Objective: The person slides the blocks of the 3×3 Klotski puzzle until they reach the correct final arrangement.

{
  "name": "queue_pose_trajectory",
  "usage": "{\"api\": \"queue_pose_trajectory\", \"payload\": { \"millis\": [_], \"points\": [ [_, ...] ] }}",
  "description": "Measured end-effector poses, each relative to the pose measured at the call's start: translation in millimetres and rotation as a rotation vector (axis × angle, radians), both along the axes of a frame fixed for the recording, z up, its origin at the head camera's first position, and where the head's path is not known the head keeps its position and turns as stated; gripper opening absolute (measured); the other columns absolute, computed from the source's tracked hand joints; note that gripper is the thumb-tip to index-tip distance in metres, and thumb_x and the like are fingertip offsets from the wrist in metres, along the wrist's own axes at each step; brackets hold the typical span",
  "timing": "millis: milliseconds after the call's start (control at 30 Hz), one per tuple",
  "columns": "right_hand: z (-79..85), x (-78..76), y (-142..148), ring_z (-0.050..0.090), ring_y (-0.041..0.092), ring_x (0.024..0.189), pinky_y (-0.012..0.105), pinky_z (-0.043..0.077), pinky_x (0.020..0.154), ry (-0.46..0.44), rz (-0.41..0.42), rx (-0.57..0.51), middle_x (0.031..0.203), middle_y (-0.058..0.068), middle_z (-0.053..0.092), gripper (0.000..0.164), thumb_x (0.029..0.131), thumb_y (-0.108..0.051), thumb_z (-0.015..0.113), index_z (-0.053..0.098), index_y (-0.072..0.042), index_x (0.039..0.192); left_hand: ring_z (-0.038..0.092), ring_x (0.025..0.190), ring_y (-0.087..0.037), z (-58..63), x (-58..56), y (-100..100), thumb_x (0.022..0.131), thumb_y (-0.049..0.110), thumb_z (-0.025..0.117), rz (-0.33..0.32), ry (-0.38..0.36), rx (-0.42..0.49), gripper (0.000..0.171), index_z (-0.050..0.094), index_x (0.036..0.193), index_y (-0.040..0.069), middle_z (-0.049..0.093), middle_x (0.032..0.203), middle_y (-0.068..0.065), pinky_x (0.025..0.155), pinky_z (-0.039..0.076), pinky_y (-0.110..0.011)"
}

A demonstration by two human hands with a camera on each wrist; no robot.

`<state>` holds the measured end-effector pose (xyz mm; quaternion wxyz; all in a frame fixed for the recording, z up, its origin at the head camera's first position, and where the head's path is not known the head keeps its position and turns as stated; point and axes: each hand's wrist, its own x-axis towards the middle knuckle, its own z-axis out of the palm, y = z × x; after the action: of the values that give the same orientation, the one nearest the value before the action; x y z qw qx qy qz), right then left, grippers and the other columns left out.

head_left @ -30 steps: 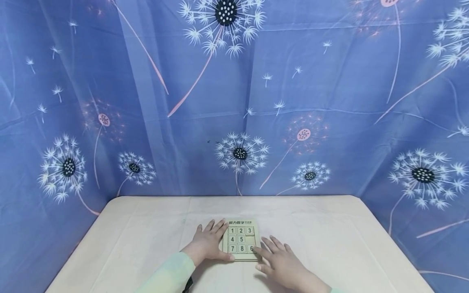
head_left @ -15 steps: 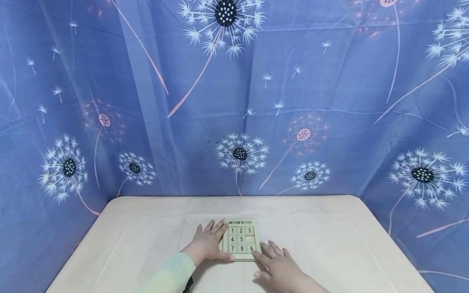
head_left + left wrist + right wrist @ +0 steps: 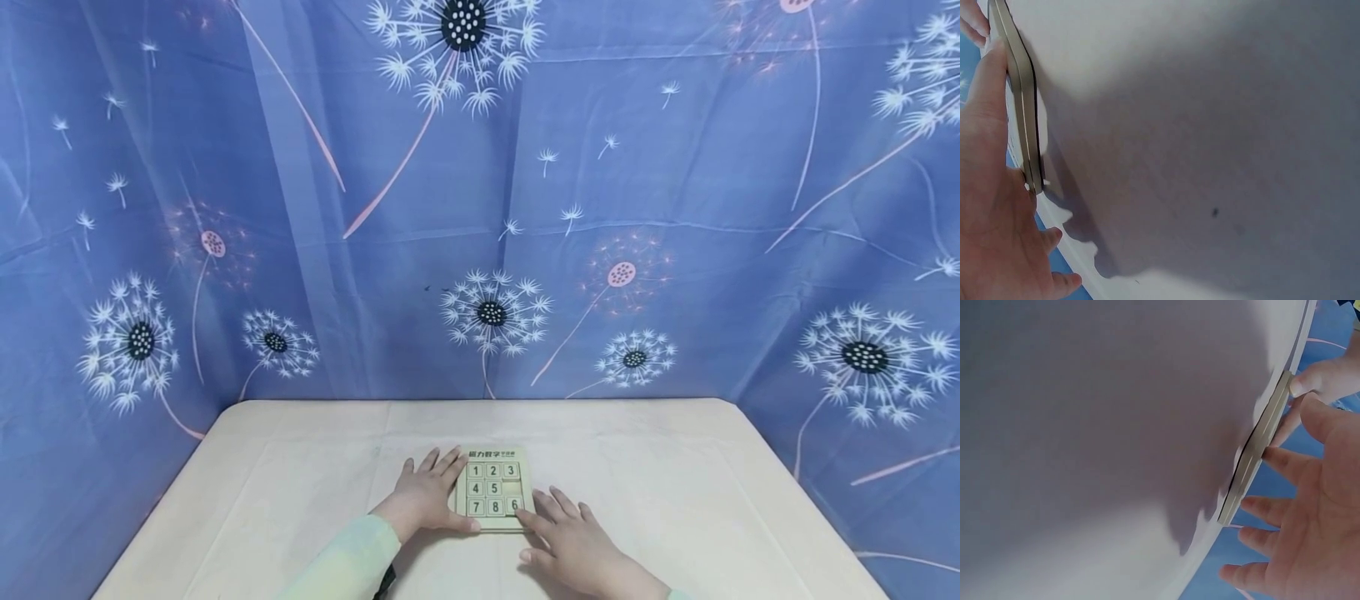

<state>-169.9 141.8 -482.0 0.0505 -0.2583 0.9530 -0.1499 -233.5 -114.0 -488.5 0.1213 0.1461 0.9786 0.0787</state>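
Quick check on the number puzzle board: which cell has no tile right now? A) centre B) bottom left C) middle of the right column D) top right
C: in the head view the puzzle board reads 1 2 3, then 4 5 and a bare gap, then 7 8 6.

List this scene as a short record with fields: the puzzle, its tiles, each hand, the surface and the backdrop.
puzzle: wooden sliding number board, flat on the table
tiles: 1 2 3 on top, 4 5 and a gap in the middle, 7 8 6 below
left hand: fingers straight, rests against the board's left edge
right hand: open, index fingertip at the board's near right corner by tile 6
surface: white table
backdrop: blue dandelion-print cloth
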Motion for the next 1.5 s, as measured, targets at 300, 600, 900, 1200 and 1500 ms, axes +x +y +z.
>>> {"api": "queue_pose_trajectory", "payload": {
  "millis": [300,600,900,1200,1500],
  "points": [
    [-0.3,-3.8,0,0.040,0.054,0.145,0.084,0.036,0.105,-0.011,-0.003,-0.001,0.155,0.024,0.048,0.061,0.095,-0.054,0.063,0.062,-0.013,0.140,0.032,0.156,-0.034,0.2,-0.4,1,0.071,0.076,0.076,0.002,0.004,-0.013,0.112,0.039,0.159,0.018,0.035,0.169,-0.001,0.125,0.028,-0.065],
    [3.1,-6.1,-2,0.040,0.054,0.145,0.083,0.035,0.106,-0.026,-0.012,-0.004,0.155,0.024,0.049,0.060,0.095,-0.053,0.062,0.063,-0.012,0.139,0.032,0.156,-0.034,1.9,-0.4,2,0.073,0.076,0.076,0.012,-0.002,-0.036,0.110,0.038,0.159,0.019,0.034,0.169,0.001,0.125,0.028,-0.065],
    [5.3,-7.8,-5,0.040,0.054,0.145,0.082,0.035,0.107,-0.036,-0.034,-0.008,0.154,0.023,0.050,0.059,0.095,-0.052,0.063,0.063,-0.012,0.139,0.032,0.156,-0.034,2.7,-1.1,2,0.073,0.077,0.075,0.006,0.004,-0.050,0.110,0.038,0.160,0.020,0.034,0.169,0.001,0.125,0.029,-0.064],
    [3.6,-11.5,-5,0.041,0.054,0.144,0.083,0.035,0.107,-0.018,-0.035,-0.005,0.153,0.024,0.050,0.059,0.095,-0.051,0.063,0.064,-0.012,0.138,0.033,0.156,-0.034,1.7,-0.9,2,0.072,0.077,0.075,0.000,0.018,-0.044,0.112,0.038,0.160,0.019,0.035,0.169,0.000,0.125,0.029,-0.064],
    [4.5,-15.1,-7,0.040,0.055,0.145,0.083,0.034,0.107,-0.025,-0.035,-0.007,0.153,0.024,0.051,0.058,0.095,-0.050,0.064,0.063,-0.012,0.139,0.034,0.156,-0.034,1.8,0.0,0,0.072,0.075,0.077,0.003,0.011,-0.025,0.111,0.038,0.159,0.017,0.036,0.168,-0.001,0.125,0.029,-0.063]
  ]
}}
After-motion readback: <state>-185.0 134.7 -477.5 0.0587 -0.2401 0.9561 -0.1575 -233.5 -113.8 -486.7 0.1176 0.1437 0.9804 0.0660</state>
